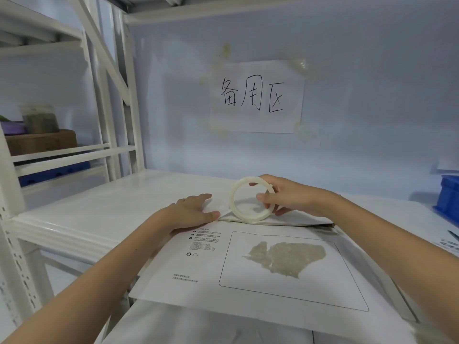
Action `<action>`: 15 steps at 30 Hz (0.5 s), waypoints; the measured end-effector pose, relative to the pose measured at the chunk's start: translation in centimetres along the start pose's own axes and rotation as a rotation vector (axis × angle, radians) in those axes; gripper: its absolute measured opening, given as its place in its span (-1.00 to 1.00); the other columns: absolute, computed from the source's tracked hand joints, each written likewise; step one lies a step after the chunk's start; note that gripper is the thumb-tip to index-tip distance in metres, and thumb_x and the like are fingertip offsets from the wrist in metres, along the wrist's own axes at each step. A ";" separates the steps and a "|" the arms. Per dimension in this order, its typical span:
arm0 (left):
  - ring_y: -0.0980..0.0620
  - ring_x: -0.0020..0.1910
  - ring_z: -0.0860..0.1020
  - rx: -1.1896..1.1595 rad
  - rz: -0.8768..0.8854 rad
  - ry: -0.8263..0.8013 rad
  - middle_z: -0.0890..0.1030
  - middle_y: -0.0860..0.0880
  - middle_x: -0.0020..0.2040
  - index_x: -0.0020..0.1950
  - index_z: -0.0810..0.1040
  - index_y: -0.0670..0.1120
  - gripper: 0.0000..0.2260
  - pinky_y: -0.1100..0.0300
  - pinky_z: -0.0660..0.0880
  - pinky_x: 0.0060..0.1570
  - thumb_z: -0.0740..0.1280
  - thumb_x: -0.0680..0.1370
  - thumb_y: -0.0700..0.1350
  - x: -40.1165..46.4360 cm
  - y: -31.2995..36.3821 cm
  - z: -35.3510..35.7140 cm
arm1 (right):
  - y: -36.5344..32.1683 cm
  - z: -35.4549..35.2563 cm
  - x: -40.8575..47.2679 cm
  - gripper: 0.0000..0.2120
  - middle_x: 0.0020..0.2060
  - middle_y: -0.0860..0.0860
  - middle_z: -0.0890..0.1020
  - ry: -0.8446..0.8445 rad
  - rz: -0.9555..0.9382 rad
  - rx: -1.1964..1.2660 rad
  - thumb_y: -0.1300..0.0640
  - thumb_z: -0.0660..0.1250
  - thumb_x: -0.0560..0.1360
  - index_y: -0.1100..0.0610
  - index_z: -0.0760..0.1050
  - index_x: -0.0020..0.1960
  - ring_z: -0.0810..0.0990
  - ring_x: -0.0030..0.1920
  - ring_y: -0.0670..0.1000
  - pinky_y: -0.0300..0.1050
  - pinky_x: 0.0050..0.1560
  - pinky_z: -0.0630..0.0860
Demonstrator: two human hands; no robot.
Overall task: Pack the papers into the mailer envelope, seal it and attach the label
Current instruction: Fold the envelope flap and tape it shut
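Soft even overhead light, bluish cast, faint shadows, wide-angle bending at edges, slight overall blur

Mailer [178, 276]: white, flat on the shelf, printed side up, near edge overhanging. Outlined label box bears a torn grey patch. Far flap [285, 220] folded over, grey underside showing at its right end. Tape roll [232, 202]: whitish, nearly spent, standing on edge on the flap.

A pale wall [347, 70] faces me with a handwritten sign [255, 96] taped on; white shelving [109, 95] stands left, a blue bin [448, 194] sits right.
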State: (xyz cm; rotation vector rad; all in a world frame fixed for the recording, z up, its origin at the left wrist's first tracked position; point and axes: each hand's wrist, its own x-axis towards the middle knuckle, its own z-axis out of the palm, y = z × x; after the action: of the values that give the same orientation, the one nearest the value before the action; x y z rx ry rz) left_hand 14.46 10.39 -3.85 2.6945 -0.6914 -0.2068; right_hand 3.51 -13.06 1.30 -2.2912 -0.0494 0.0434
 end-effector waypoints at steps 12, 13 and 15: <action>-0.11 0.56 0.11 -0.031 -0.004 0.008 0.17 -0.02 0.59 0.57 0.11 0.16 -0.34 -0.09 0.09 0.49 0.21 0.52 0.32 0.3 -0.2 0.0 | 1.4 0.8 -0.3 -0.81 -0.26 0.17 0.63 0.120 -0.082 0.232 0.40 0.29 0.46 0.16 0.52 -0.04 0.63 -0.16 0.06 -0.01 0.18 0.58; -0.11 0.56 0.12 -0.027 -0.002 0.005 0.17 -0.02 0.59 0.57 0.11 0.16 -0.34 -0.09 0.09 0.49 0.21 0.53 0.32 0.3 -0.2 0.0 | 1.3 0.6 -0.7 -0.80 -0.28 0.16 0.62 0.137 -0.103 0.170 0.39 0.23 0.47 0.16 0.52 -0.02 0.62 -0.18 0.05 -0.01 0.14 0.58; -0.11 0.55 0.13 -0.028 -0.001 -0.005 0.17 -0.03 0.59 0.57 0.11 0.16 -0.34 -0.09 0.10 0.49 0.21 0.53 0.31 0.3 -0.3 -0.1 | 1.4 -0.2 -1.5 -0.76 -0.32 0.12 0.60 0.188 -0.135 0.046 0.38 0.18 0.49 0.13 0.53 -0.02 0.60 -0.23 0.03 -0.01 0.04 0.58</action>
State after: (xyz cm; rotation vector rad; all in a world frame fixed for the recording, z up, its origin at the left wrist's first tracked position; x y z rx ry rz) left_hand 14.83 10.49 -3.88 2.6692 -0.6834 -0.2219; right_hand 2.03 -14.17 0.38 -2.2307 -0.1035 -0.2381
